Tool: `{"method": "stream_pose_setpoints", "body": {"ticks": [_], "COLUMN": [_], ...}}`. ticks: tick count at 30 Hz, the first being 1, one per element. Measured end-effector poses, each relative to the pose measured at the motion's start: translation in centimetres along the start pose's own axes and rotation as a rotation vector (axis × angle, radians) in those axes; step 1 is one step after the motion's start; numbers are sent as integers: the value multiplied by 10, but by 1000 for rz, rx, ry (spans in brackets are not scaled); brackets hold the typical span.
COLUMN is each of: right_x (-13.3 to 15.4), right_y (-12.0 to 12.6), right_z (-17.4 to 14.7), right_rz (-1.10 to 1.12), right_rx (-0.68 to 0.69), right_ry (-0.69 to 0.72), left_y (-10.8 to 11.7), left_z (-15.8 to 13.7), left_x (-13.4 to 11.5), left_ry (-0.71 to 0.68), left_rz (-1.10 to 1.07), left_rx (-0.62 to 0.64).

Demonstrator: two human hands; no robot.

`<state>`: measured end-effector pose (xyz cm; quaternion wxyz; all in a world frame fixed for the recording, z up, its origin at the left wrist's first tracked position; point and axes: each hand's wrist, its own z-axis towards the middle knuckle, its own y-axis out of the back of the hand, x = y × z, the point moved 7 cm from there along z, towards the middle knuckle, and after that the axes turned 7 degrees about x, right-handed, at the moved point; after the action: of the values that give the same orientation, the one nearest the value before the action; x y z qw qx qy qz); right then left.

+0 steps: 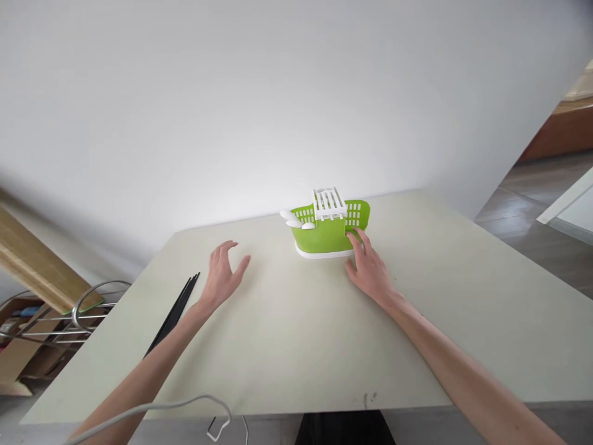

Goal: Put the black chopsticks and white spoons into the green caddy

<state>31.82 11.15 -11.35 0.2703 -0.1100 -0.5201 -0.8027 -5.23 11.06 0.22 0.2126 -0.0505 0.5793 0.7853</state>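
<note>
A green plastic cutlery caddy (327,238) with a white base and a white slotted top rack (330,203) stands upright near the back of the table. White spoons (296,221) lean out of its left compartment, their rounded ends over the rim. At the caddy's front right corner is my right hand (368,266), fingers curved and thumb apart; whether the fingertips touch the plastic I cannot tell. My left hand (223,272) hovers over the table left of the caddy, holding nothing, its fingers spread from the thumb. Several black chopsticks (178,307) lie beside my left forearm, which partly hides them.
The pale table (287,346) reaches back to a white wall (259,111). A light cable (185,402) crosses in front of my left forearm at the near edge. Left of the table are a metal rack (76,318), a cardboard box (23,364) and a long tan board (41,259).
</note>
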Motion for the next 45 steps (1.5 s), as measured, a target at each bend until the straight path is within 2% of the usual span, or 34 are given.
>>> {"method": "stream_pose_setpoints", "body": {"ticks": [2, 5, 7, 11, 14, 19, 23, 27, 29, 32, 35, 37, 38, 40, 43, 45], "right_x": [-1, 0, 1, 3, 3, 2, 3, 4, 3, 0, -1, -1, -1, -2, -2, -3], "right_y": [2, 5, 7, 8, 7, 6, 9, 10, 9, 9, 9, 10, 11, 11, 10, 9], "right_z": [-1, -4, -4, -5, -4, -3, -2, -1, -1, -1, -2, -3, -3, -5, -7, -8], "right_rz": [-1, 7, 19, 33, 34, 40, 41, 37, 32, 24, 18, 17, 15, 9, -11, -29], "right_rx": [0, 13, 18, -1, -12, -6, -7, 0, 7, 18, 26, 29, 32, 41, 61, 72], "right_ry": [-10, -12, -10, 2, 15, 26, 43, 39, 36, 39, 55, 52, 47, 38, 34, 30], "left_y": [-8, -30, -44, -66, -71, -67, -64, -58, -49, -14, 38, 66, 75, 81, 68, 53], "left_z": [12, 48, 75, 102, 109, 133, 155, 169, 175, 187, 190, 183, 175, 152, 100, 64], "left_x": [-24, -80, -108, -142, -145, -145, -142, -140, -139, -129, -100, -73, -59, -31, 10, 34], "left_ry": [-60, -196, -251, -524, -665, -696, -616, -467, -388, -265, -110, -24, 14, 92, 193, 208], "left_rz": [-74, -115, -64, 131, 261, 343, 377, 344, 296, 136, -113, -261, -304, -314, -216, -154], "left_rx": [30, 59, 75, 211, 253, 178, 79, -5, -62, -229, -425, -428, -377, -196, 163, 349]}}
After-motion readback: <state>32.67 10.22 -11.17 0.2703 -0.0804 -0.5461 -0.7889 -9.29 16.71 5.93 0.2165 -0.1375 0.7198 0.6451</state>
